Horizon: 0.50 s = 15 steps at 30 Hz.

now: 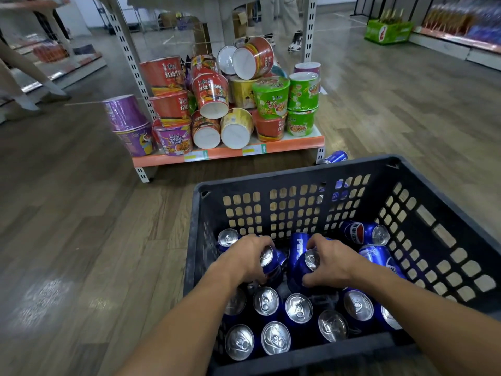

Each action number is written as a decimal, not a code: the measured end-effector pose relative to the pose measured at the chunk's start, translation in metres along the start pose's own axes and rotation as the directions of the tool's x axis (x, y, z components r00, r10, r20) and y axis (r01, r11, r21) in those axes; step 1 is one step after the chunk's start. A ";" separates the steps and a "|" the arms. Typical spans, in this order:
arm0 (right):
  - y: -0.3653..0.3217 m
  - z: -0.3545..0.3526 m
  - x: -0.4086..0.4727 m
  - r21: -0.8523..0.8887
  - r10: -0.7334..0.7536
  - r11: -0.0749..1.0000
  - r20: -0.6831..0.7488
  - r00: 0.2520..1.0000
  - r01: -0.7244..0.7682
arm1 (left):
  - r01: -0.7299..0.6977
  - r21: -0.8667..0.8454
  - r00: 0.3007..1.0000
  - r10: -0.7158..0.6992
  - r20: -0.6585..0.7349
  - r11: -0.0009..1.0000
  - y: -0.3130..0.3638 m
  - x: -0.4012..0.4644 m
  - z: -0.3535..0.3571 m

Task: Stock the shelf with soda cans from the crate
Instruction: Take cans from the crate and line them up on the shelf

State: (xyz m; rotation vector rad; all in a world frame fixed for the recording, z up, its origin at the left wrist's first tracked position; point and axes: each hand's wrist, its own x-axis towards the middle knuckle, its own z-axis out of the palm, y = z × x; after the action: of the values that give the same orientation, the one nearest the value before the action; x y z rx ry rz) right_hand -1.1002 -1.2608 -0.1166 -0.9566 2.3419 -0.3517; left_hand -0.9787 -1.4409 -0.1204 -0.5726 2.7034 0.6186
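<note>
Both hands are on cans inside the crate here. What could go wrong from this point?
1. The shelf is piled with tilted noodle cups; adding cans may topple them.
2. A loose can on the floor behind the crate could be kicked.
3. The left hand and right hand each grip a can, so one may slip.

A single head-worn camera looked forward and down, close over the crate [423,213], toward the shelf [227,154] beyond.

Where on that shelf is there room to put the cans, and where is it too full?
The shelf is crowded: noodle cups are piled across nearly its whole width. The only bare bit is the thin strip along its front right edge. The wooden floor left of the crate lies bare. Inside the crate, the left hand and right hand each grip a can amid packed cans.
</note>
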 end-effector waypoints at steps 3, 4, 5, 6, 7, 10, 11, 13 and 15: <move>0.004 -0.010 -0.006 0.086 -0.001 0.996 -0.028 1.000 0.003 | 0.009 -0.031 1.000 -0.009 0.010 0.999 0.003 -0.005 -0.006; 0.005 -0.013 -0.009 0.123 -0.006 0.992 -0.040 0.999 0.011 | 0.011 -0.041 1.000 -0.010 0.010 0.999 0.004 -0.007 -0.009; 0.006 -0.017 -0.011 0.166 -0.013 0.986 -0.054 0.998 0.022 | 0.008 -0.051 1.000 -0.007 0.008 0.999 0.005 -0.008 -0.011; 0.006 -0.019 -0.013 0.211 -0.017 0.977 -0.068 0.998 0.031 | 0.002 -0.059 1.000 -0.001 0.003 0.998 0.006 -0.010 -0.014; 0.007 -0.021 -0.015 0.256 -0.020 0.966 -0.081 0.996 0.041 | -0.003 -0.064 1.000 0.003 0.001 0.998 0.007 -0.011 -0.017; 0.006 -0.025 -0.021 0.401 -0.003 0.914 -0.129 0.992 0.055 | -0.011 -0.084 1.000 0.010 -0.008 0.996 0.010 -0.016 -0.025; 0.006 -0.025 -0.022 0.465 0.011 0.883 -0.143 0.990 0.057 | -0.012 -0.098 1.000 0.011 -0.010 0.995 0.011 -0.018 -0.027; 0.006 -0.025 -0.023 0.591 0.043 0.804 -0.165 0.985 0.064 | -0.013 -0.120 1.000 0.011 -0.016 0.993 0.012 -0.022 -0.030; 0.008 -0.023 -0.024 0.673 0.042 0.735 -0.170 0.985 0.085 | -0.017 -0.134 1.000 0.015 -0.021 0.991 0.014 -0.026 -0.035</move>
State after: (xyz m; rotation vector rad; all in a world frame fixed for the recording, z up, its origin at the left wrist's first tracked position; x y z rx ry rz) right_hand -1.1050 -1.2383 -0.0915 -0.5926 2.0673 -1.2513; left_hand -0.9697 -1.4375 -0.0760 -0.5936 2.7021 0.8087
